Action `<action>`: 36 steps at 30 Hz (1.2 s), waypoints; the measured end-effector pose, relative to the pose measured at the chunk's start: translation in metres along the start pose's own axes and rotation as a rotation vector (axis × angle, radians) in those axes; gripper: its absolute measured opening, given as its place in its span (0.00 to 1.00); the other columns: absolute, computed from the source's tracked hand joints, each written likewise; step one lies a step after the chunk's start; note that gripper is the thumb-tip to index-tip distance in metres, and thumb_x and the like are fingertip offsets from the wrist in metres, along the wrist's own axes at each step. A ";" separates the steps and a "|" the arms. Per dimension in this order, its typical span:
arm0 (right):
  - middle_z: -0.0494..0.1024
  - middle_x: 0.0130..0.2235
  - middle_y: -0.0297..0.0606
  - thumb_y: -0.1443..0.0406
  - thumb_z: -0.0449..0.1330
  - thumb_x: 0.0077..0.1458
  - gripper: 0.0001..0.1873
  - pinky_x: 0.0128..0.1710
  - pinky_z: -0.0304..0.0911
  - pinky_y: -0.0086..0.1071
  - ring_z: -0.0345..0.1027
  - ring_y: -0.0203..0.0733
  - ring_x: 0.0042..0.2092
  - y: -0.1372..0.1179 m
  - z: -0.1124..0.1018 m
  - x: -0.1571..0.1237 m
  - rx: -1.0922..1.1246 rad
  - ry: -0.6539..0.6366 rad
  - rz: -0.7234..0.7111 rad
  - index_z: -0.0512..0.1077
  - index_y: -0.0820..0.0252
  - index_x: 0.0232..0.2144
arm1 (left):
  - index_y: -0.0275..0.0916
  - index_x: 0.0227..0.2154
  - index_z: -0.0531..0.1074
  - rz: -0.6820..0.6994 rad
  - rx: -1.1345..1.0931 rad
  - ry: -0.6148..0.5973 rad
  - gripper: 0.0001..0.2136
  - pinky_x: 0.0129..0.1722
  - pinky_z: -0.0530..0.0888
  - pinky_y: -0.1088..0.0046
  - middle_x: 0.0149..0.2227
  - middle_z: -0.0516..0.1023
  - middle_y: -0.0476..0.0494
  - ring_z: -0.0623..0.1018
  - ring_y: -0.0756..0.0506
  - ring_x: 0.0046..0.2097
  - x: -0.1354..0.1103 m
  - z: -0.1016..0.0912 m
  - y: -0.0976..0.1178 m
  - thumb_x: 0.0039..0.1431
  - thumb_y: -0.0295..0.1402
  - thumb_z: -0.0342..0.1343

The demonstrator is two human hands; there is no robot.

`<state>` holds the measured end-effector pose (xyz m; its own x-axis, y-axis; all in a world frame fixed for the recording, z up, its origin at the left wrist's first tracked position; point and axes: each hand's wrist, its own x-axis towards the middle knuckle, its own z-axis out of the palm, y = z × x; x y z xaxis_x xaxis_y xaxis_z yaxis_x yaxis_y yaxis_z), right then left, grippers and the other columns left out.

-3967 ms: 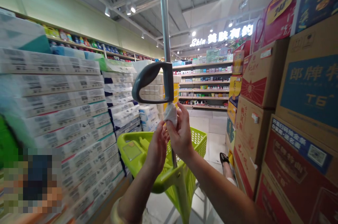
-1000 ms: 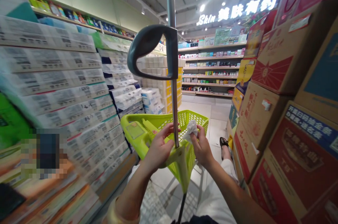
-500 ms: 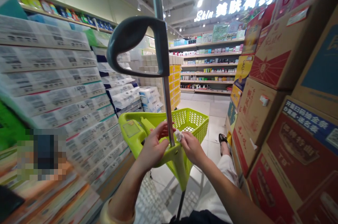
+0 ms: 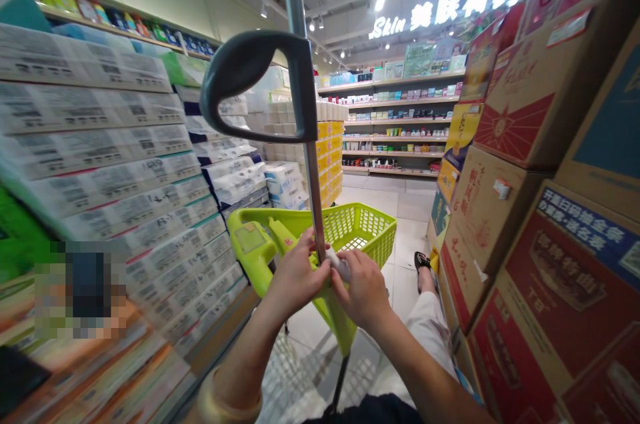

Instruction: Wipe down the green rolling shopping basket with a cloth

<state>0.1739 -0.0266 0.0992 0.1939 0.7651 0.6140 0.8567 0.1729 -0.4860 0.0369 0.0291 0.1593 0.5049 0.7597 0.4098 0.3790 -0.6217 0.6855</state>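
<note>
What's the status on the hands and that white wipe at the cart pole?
Left hand gripping the metal pole at its base. Right hand pressing the white wipe against the pole. Green basket just behind; nothing blocking.

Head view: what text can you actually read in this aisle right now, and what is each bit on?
"Skin" followed by four lit Chinese characters, roughly "美肤有约": illuminated sign above the far shelves.
Chinese print on the blue band of the red carton: too skewed to read.
Barcodes and print on the tissue packs: blurred.
Shelf labels: too small.
</note>
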 end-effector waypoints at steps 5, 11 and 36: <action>0.71 0.44 0.42 0.60 0.54 0.57 0.15 0.47 0.60 0.41 0.65 0.47 0.47 0.001 0.002 -0.009 0.004 -0.004 -0.021 0.69 0.56 0.46 | 0.41 0.40 0.70 -0.042 0.257 -0.067 0.13 0.49 0.72 0.65 0.45 0.76 0.44 0.77 0.42 0.47 0.003 -0.003 0.007 0.49 0.31 0.54; 0.54 0.62 0.47 0.58 0.59 0.54 0.30 0.59 0.49 0.53 0.44 0.58 0.65 -0.006 -0.015 -0.014 0.037 0.170 -0.097 0.59 0.56 0.58 | 0.40 0.32 0.73 -0.076 0.342 -0.138 0.07 0.46 0.73 0.68 0.43 0.77 0.45 0.77 0.42 0.46 0.004 -0.006 0.008 0.50 0.32 0.53; 0.67 0.54 0.43 0.71 0.55 0.52 0.25 0.56 0.61 0.41 0.61 0.44 0.55 0.001 -0.010 -0.012 0.254 0.024 -0.158 0.64 0.55 0.54 | 0.41 0.34 0.75 -0.030 0.385 -0.106 0.09 0.51 0.71 0.66 0.51 0.74 0.44 0.75 0.41 0.50 0.002 -0.007 0.008 0.51 0.33 0.51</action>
<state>0.1767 -0.0414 0.0979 0.0820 0.7020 0.7074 0.7310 0.4401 -0.5215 0.0355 0.0271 0.1695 0.5591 0.7671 0.3146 0.6477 -0.6410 0.4119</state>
